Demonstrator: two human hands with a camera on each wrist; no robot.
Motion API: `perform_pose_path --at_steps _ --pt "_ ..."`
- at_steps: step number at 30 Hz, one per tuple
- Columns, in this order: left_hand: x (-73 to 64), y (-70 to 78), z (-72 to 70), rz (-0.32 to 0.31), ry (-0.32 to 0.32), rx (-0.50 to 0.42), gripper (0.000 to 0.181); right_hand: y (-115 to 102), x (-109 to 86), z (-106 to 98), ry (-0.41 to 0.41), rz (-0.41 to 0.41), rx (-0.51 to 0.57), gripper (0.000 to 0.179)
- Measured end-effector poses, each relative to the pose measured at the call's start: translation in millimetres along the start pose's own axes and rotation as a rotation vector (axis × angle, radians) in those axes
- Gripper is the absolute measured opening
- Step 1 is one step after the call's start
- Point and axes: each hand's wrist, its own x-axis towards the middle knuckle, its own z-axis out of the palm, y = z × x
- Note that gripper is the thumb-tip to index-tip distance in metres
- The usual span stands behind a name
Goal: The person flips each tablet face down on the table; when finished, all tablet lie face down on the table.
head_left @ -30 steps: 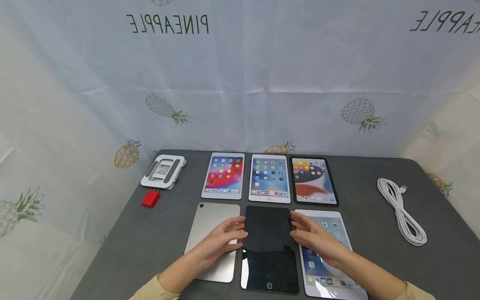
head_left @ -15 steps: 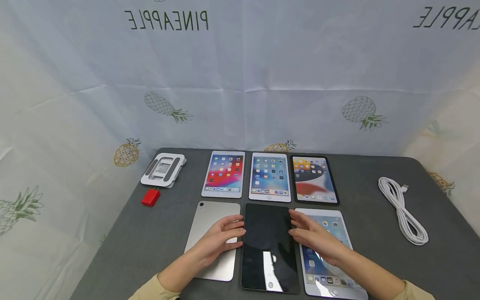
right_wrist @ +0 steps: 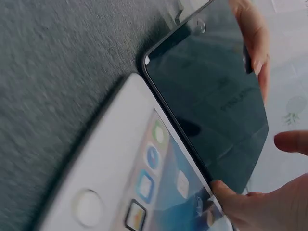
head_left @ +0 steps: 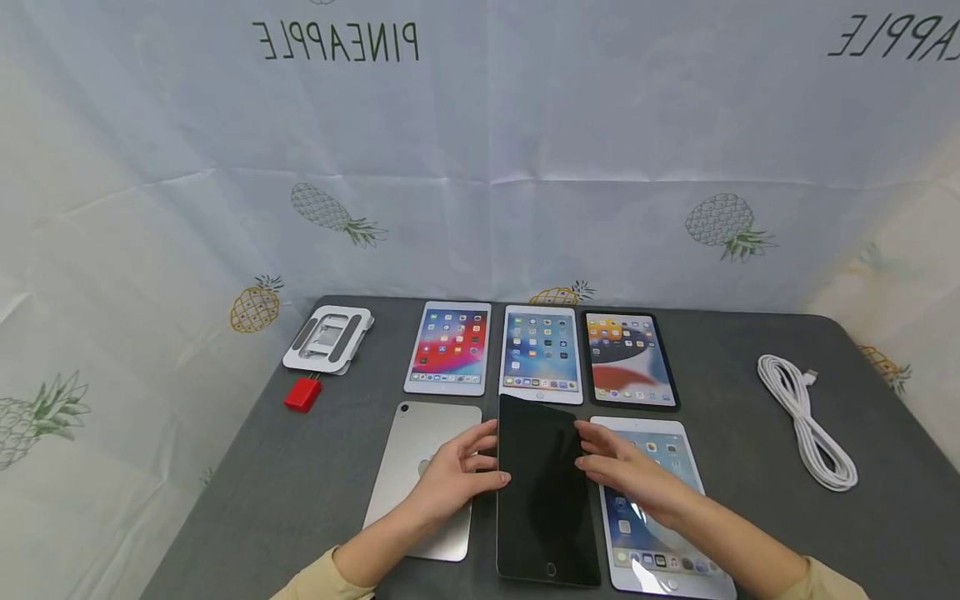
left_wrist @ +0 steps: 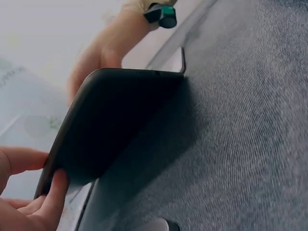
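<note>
A black tablet with a dark screen tilts up, its left side raised off the grey table and its right edge low. My left hand pinches that raised left edge between thumb and fingers; the left wrist view shows the tablet's dark underside and a shadow below. At the opposite edge, my right hand has relaxed fingers, with one fingertip right against the edge. Under my right hand lies a white tablet with its screen lit. A silver tablet lies back up beneath my left hand.
Behind stand three lit tablets in a row: a white one, another white one and a black-framed one. A white folding stand and red charger lie left. A coiled white cable lies right.
The black tablet lay flat; its left side has now come up. My left hand has moved slightly right and closed its thumb and fingers on that edge. My right hand has barely moved.
</note>
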Motion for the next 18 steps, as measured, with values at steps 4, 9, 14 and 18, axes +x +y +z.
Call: perform_pose_path --at_steps 4,9,14,18 --pt "-1.5 2.6 3.5 0.055 0.030 0.069 0.070 -4 5.4 5 0.072 -0.057 -0.192 0.068" --pt "-1.9 3.3 7.3 0.066 0.062 0.086 0.068 -11 21.4 16 0.146 -0.263 -0.357 0.054" --pt "-3.5 6.8 10.6 0.057 0.096 0.110 0.066 -21 42.8 28 0.207 -0.430 -0.445 0.050" --pt "-4.7 10.2 12.4 0.068 0.110 0.119 0.064 -30 60.6 35 0.235 -0.455 -0.465 0.049"
